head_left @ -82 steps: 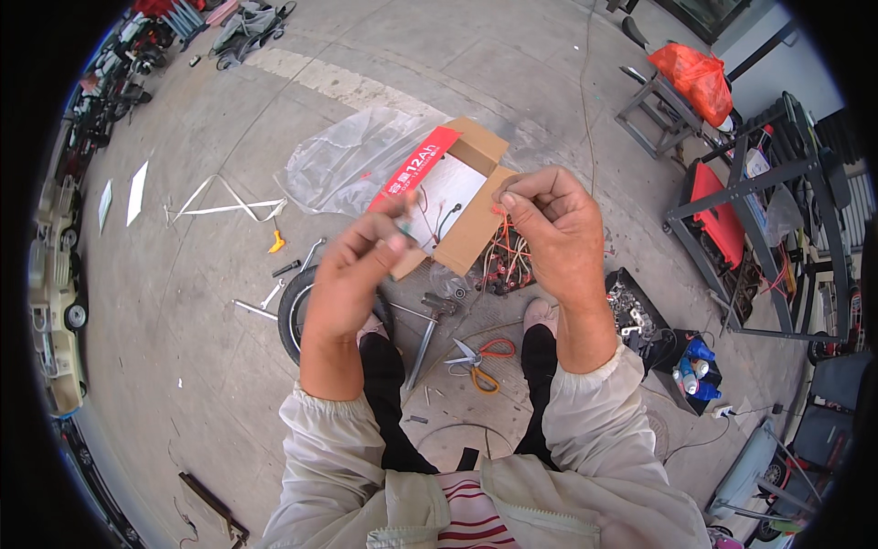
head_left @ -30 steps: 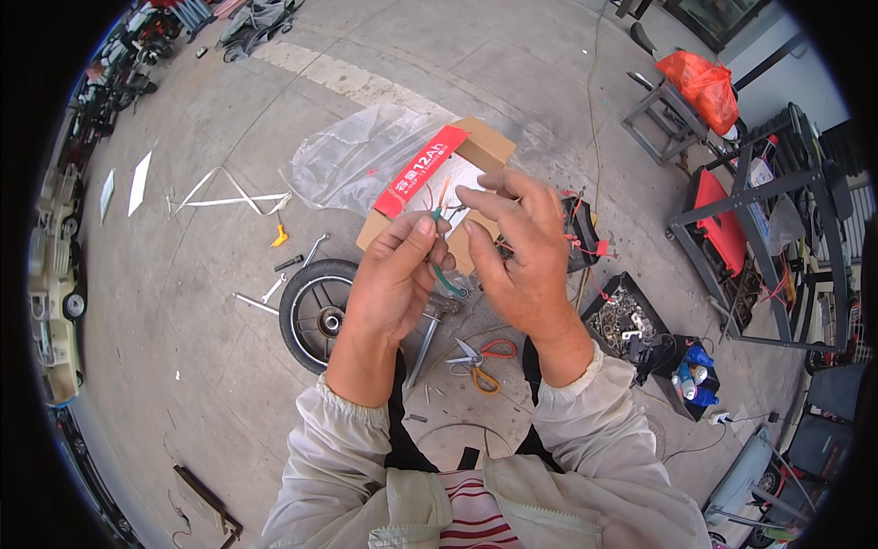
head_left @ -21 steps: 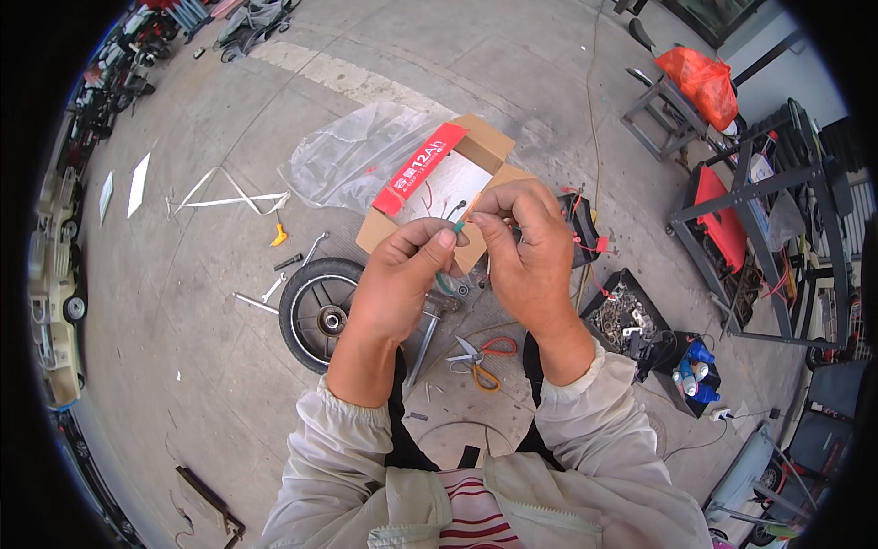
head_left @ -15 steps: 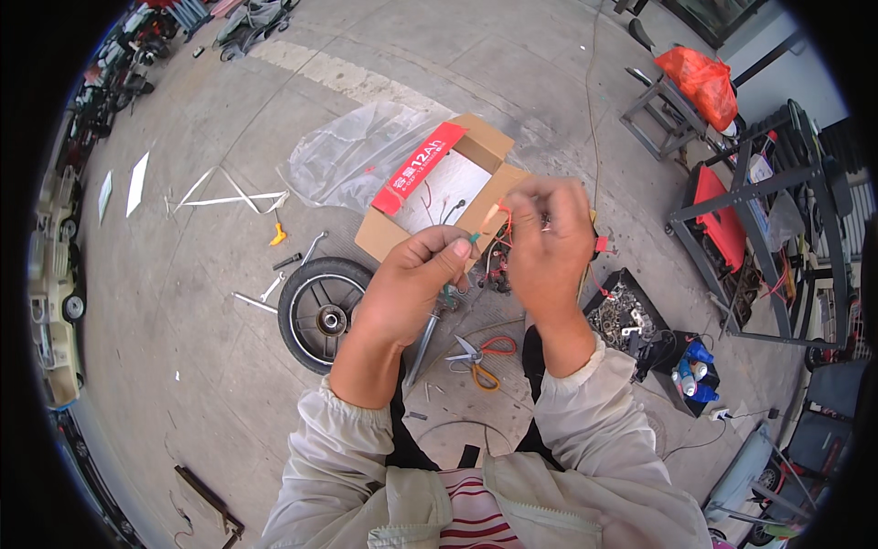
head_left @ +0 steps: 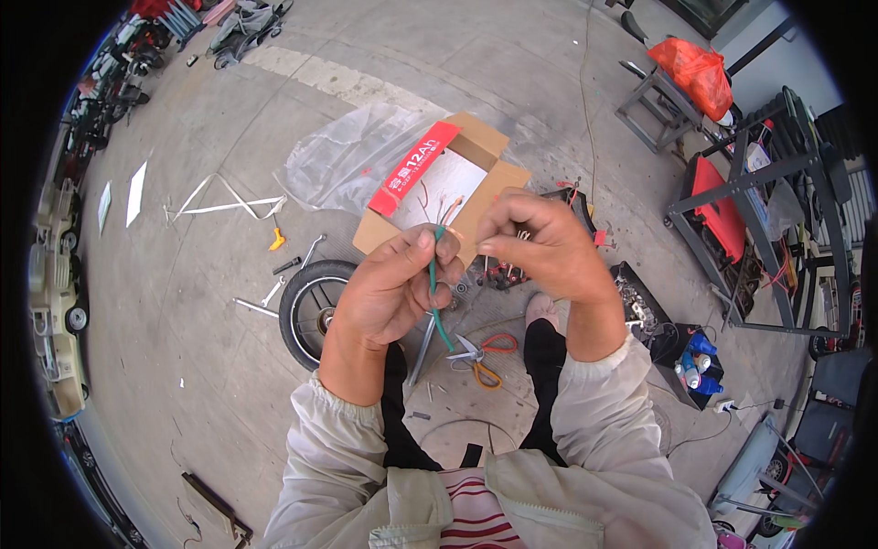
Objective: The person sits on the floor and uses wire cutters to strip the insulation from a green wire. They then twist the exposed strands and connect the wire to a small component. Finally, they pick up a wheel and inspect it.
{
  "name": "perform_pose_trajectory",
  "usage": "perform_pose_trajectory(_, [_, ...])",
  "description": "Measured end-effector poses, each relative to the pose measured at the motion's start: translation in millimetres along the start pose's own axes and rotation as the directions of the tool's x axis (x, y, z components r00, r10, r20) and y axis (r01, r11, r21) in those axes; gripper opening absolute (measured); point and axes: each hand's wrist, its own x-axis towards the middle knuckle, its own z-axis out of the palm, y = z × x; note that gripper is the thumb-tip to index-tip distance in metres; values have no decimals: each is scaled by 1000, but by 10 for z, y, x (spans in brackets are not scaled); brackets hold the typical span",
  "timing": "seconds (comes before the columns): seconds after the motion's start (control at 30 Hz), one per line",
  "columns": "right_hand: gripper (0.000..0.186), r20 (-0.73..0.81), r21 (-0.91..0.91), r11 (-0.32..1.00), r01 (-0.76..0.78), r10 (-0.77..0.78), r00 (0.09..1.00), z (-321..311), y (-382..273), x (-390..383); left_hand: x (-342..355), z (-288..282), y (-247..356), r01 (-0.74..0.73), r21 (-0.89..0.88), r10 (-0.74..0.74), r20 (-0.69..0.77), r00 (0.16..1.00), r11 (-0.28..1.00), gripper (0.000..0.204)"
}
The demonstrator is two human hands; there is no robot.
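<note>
Pinched between the left hand's (head_left: 393, 279) thumb and fingers is a green wire (head_left: 433, 282), held roughly upright in front of the chest, its lower end hanging free below the fingers. Thin copper-coloured strands (head_left: 449, 213) stand out of its top. The right hand (head_left: 483, 245) is just to the side, thumb and forefinger drawn narrowly together, apart from the wire; whether anything fine sits between those tips cannot be told.

Judging by this pose, the step in hand is handwork on the stripped end: sorting or twisting the strands. The next move seems to call for a steady left hold and a light, exact pinch from the right, since such fine strands could splay or slip.

As for counts: two hands, one green wire and several strands, too fine to number. Beyond the hands lies one open cardboard box (head_left: 494, 190) with one red label (head_left: 414, 171), and beside it one clear plastic sheet (head_left: 329, 163). Nearer the feet are one pair of scissors (head_left: 477, 361), opened, and one wheel (head_left: 289, 316). Farther right, one red bag (head_left: 692, 75) sits on one stool (head_left: 651, 114).
</note>
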Motion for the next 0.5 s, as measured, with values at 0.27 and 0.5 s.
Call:
perform_pose_trajectory(0.27, [8,-97,-86,996,-19,11,995,134,-67,34,21,8,-31,-37,80,46,-116,992,996,22])
perform_pose_trajectory(0.5, [6,-95,78,995,-59,67,993,100,-12,38,61,2,-42,-96,99,108,-129,986,990,26])
